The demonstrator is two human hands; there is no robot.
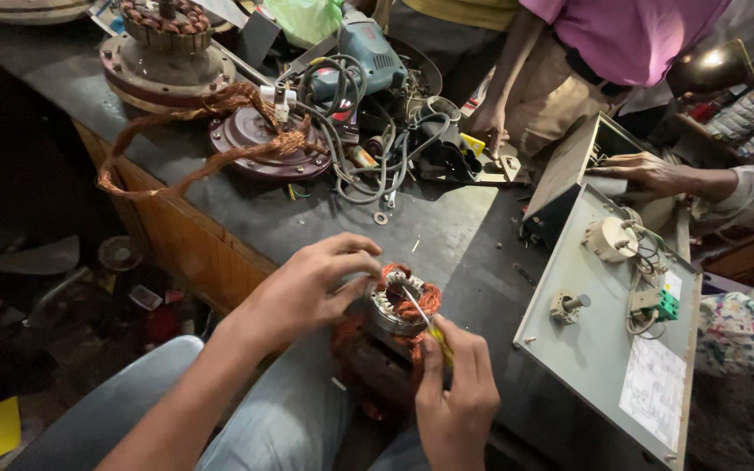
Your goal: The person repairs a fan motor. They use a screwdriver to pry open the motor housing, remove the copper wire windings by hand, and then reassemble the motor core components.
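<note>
A small round motor stator (405, 303) with copper windings rests at the near edge of the dark workbench (447, 227), above my knees. My left hand (311, 283) grips its left rim with thumb and fingers. My right hand (455, 392) is closed on a yellow-handled screwdriver (425, 323), whose thin metal shaft points up-left into the copper coils at the stator's centre.
A grey metal panel (608, 340) with switches and wires lies to the right. A tangle of copper wire (211, 139), fan motor parts, a blue power drill (368, 48) and cables crowd the far bench. Other people stand behind; one hand (643, 170) rests on a box.
</note>
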